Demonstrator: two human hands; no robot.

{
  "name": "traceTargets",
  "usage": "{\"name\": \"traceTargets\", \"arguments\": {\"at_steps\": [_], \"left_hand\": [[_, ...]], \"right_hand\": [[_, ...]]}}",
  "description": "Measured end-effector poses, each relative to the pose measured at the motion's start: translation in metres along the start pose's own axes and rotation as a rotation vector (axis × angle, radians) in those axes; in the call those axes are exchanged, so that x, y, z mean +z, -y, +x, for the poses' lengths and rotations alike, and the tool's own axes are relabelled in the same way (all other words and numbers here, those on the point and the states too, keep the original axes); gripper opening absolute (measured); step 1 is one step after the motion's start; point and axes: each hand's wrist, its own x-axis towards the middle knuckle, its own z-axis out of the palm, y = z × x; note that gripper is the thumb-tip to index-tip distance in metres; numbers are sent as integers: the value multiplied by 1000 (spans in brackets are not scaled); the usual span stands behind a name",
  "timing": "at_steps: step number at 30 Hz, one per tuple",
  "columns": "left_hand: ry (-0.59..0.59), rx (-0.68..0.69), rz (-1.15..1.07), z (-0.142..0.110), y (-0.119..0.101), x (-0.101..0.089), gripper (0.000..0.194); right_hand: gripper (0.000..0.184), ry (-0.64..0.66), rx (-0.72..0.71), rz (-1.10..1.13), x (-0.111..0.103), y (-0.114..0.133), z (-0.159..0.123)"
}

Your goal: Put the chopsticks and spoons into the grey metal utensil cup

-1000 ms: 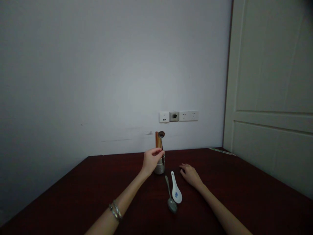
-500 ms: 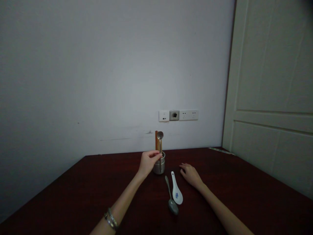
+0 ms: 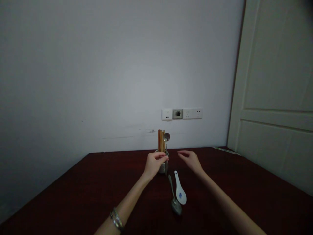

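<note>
My left hand (image 3: 154, 164) pinches the handle of a small metal spoon (image 3: 166, 137), which stands upright with its bowl at the top. Behind it is a grey cup (image 3: 162, 169), partly covered by my fingers, with several wooden chopsticks (image 3: 161, 140) standing in it. My right hand (image 3: 192, 160) is raised to the right of the cup, thumb and fingers apart, holding nothing. On the table nearer to me lie a white ceramic soup spoon (image 3: 180, 192) with a blue mark and, at its left, a larger metal spoon (image 3: 176, 206).
The dark red table (image 3: 117, 182) reaches back to a pale wall. Sockets and a switch plate (image 3: 177, 114) sit on the wall behind the cup. A pale door (image 3: 274, 130) stands at the right, and a thin strip (image 3: 226, 151) lies along the far right edge.
My right hand has lifted from the table and moved toward the cup, its fingers parting. The small spoon, in my left hand, has shifted slightly right from in front of the chopsticks.
</note>
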Motion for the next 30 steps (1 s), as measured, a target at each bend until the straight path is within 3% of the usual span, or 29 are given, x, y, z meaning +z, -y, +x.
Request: {"name": "traceTargets", "arguments": {"at_steps": [4,8,15,30], "left_hand": [[-13,-9,-10,0,3,2,16],[-4,-5,-6,-2,5,4,17],[6,-12,0,-8,2,11,19],[48,34,123,-10,12,13,21]], "right_hand": [[36,2,34,268,-7,60,-1],[37,24,48,352,-10,90,-10],[35,1,-8,332,-6,91,-13],[33,38,51,346,-3,94,-16]]}}
